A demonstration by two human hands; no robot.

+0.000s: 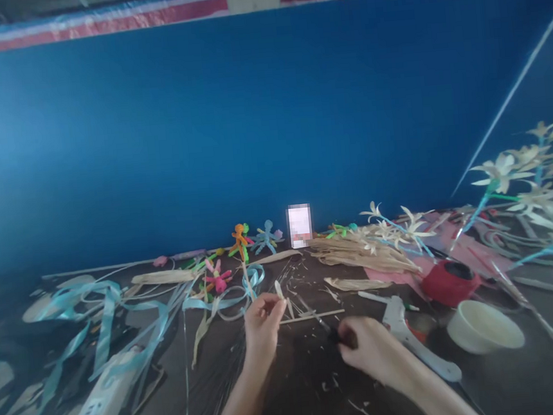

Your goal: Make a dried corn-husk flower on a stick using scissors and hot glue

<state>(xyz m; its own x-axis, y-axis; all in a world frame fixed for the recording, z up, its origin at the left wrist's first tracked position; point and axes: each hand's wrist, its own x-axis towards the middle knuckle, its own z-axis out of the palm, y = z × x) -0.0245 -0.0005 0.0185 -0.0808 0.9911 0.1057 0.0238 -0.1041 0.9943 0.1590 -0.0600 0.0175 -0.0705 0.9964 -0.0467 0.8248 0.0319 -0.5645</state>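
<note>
Dark tabletop (295, 370), blue wall (259, 125) behind

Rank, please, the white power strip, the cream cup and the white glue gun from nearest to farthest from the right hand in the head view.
From the right hand:
1. White glue gun: just to its right.
2. Cream cup: farther right, past the gun.
3. White power strip: lower left, beyond the left hand.
</note>
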